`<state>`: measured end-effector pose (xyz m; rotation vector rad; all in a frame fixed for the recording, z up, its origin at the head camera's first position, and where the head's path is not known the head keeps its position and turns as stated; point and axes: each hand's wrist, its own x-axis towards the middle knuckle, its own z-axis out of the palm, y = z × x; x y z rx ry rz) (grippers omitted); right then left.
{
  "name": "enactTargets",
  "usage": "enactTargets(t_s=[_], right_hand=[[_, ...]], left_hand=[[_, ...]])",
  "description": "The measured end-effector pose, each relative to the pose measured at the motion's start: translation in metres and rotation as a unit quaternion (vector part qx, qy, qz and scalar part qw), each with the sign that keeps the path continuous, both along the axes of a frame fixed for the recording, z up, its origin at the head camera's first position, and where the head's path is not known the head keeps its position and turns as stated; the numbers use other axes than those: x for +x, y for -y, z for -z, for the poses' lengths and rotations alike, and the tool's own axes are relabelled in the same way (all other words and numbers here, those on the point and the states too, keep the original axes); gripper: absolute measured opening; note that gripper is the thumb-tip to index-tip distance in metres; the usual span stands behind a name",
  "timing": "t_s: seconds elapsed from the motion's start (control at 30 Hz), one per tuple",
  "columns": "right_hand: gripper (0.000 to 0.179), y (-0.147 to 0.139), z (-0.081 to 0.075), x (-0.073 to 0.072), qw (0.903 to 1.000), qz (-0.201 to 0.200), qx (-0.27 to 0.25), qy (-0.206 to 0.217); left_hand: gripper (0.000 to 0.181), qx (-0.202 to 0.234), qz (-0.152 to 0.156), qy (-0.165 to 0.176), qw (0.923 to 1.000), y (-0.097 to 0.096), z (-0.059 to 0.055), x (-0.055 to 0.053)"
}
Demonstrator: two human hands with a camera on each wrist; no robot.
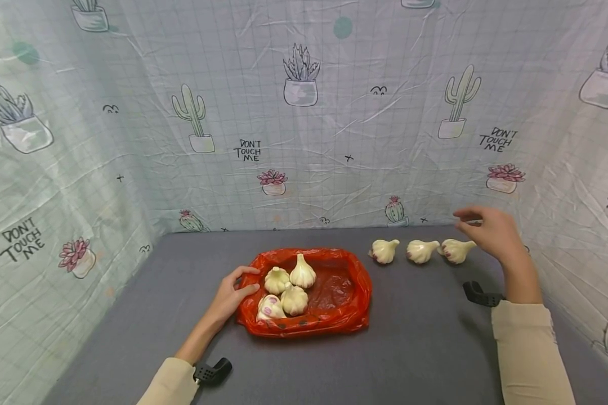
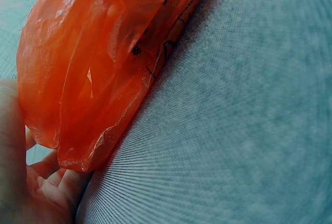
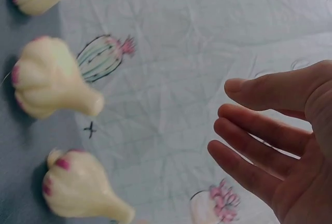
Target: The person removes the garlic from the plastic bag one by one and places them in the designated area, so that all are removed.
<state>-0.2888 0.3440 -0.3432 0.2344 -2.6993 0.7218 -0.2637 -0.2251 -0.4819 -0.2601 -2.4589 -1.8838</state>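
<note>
My left hand (image 1: 233, 291) holds the left rim of a red plastic bag (image 1: 354, 323), thumb and fingers over its edge. In the left wrist view, the thin bag (image 2: 93, 79) covers part of the fingers. Inside it, on the left, several garlic bulbs (image 1: 295, 300) lie close together. To the right, my empty right hand (image 1: 491, 229) hovers just above and beside the rightmost of three garlic bulbs (image 1: 454, 251) lined up on the table. In the right wrist view, its thumb and fingers (image 3: 254, 146) are apart, with the bulbs (image 3: 44, 79) off to the left.
The other two bulbs of the row are a middle one (image 1: 420, 251) and a left one (image 1: 384, 251). A grey tabletop (image 1: 410, 349) lies under everything. A cactus-print curtain (image 1: 334, 135) hangs behind it and along both sides.
</note>
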Motion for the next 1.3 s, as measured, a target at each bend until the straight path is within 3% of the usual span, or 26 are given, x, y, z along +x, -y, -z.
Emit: enactTargets(t_s=[0.4, 0.73, 0.97, 1.3], right_hand=[[0.038, 0.025, -0.018, 0.014, 0.999, -0.033, -0.025, -0.02], [0.036, 0.051, -0.022, 0.015, 0.9956, -0.071, -0.049, -0.038], [0.034, 0.069, -0.022, 0.017, 0.9866, -0.129, -0.089, -0.044], [0.028, 0.095, -0.017, 0.015, 0.9749, -0.179, -0.109, -0.074]], left_hand=[[0.035, 0.003, 0.0, 0.001, 1.0, 0.0, 0.002, -0.001], [0.036, -0.005, -0.002, 0.002, 1.0, 0.0, 0.002, -0.001], [0.036, 0.003, 0.003, 0.005, 1.0, 0.0, 0.001, -0.001], [0.036, 0.001, 0.0, 0.007, 1.0, 0.0, 0.0, -0.001]])
